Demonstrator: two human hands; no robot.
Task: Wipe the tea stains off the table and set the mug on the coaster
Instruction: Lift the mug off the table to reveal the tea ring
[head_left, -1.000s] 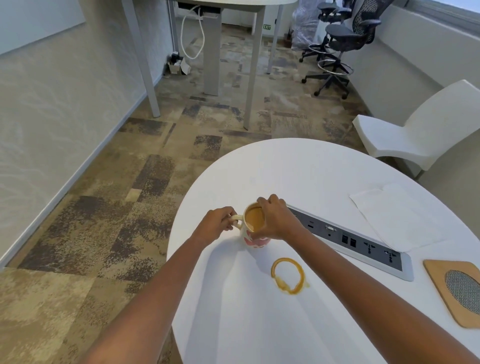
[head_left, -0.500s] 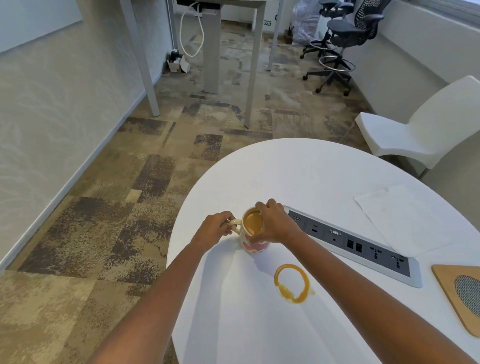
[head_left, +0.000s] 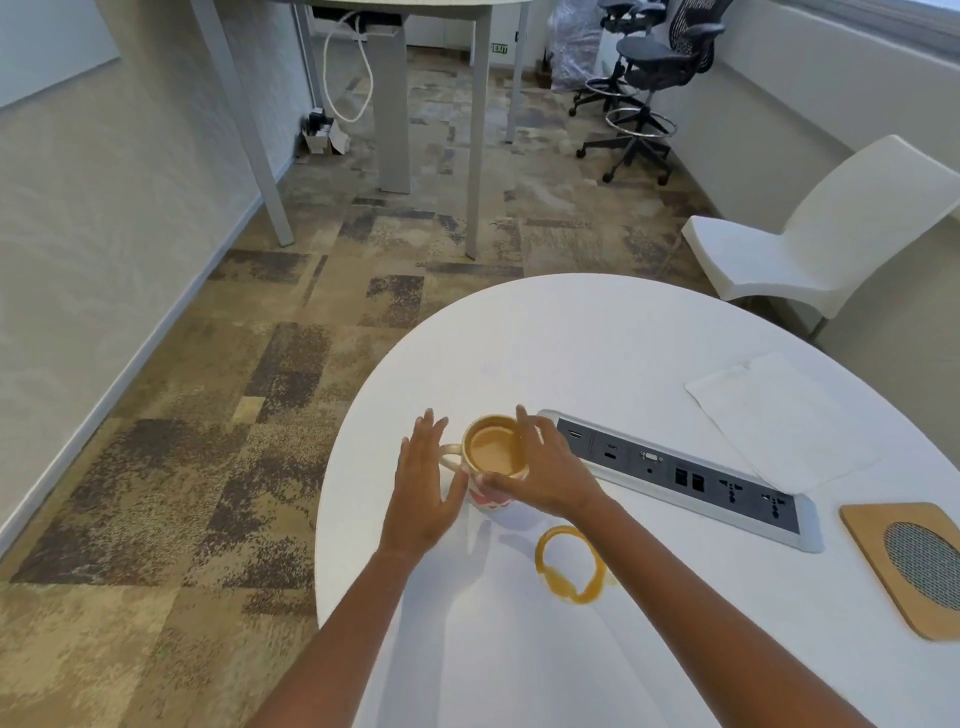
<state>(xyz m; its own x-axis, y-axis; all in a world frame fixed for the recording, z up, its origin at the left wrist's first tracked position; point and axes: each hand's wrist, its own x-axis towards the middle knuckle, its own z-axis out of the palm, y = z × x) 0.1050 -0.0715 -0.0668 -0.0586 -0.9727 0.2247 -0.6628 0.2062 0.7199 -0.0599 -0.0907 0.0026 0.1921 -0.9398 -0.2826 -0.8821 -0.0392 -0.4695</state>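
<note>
Grip on mug (head_left: 493, 452) is being released at frame centre: left hand (head_left: 423, 488) being spread open, right hand (head_left: 545, 478) loosened against its side. Stain ring (head_left: 569, 564), lower centre, is being exposed, likely for wiping; coaster (head_left: 883, 566) far right.

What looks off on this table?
Orange-brown tea ring stain on the white oval table, just nearer than the cream ceramic mug of tea. The mug stands on bare tabletop; the square tan coaster lies empty far right.
</note>
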